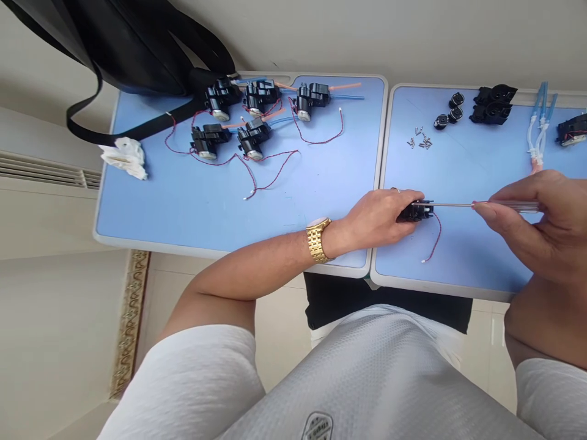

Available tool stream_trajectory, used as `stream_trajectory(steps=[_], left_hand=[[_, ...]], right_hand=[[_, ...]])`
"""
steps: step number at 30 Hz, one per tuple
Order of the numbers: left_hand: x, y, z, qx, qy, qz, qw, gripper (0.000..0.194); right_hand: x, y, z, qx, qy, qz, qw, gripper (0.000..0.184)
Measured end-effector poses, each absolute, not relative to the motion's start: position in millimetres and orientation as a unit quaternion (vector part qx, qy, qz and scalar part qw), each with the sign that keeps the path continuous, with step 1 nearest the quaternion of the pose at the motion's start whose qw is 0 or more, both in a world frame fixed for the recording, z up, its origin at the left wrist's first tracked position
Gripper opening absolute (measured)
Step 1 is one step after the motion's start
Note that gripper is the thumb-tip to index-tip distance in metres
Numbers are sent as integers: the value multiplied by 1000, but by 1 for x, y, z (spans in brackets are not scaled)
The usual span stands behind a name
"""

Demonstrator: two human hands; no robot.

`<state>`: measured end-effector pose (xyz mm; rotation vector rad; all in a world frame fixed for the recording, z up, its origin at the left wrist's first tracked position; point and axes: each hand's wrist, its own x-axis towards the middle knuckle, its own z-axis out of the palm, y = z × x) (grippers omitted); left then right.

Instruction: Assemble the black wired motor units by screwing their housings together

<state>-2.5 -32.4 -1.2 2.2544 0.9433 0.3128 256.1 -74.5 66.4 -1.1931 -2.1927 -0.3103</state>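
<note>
My left hand grips a small black motor housing against the blue table, fingers closed around its left side. A twisted red and black wire trails from the housing toward me, with a white plug at its end. In my right hand is a screwdriver with a clear handle, held level. Its thin shaft points left, and the tip meets the housing's right upper edge. Whether a screw sits under the tip is too small to tell.
Several finished-looking motor units with wires and tubes lie on the left table. Loose screws, small round motors, black shells and blue tubes lie on the right table. A black bag and crumpled tissue are far left.
</note>
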Motion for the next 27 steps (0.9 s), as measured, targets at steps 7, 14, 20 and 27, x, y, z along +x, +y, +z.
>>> stream_trajectory(steps=[7, 14, 20, 27], left_hand=[[-2, -32, 1, 865, 356, 114, 335, 34], [-2, -32, 2, 864, 356, 116, 337, 35], [-2, -32, 0, 864, 362, 117, 330, 34], [-3, -32, 0, 863, 355, 120, 339, 34]], right_hand=[[251, -79, 69, -477, -827, -51, 292, 36], [252, -83, 67, -482, -820, -64, 303, 21], [256, -71, 68, -451, -828, -119, 312, 47], [250, -84, 72, -494, -824, -10, 280, 31]])
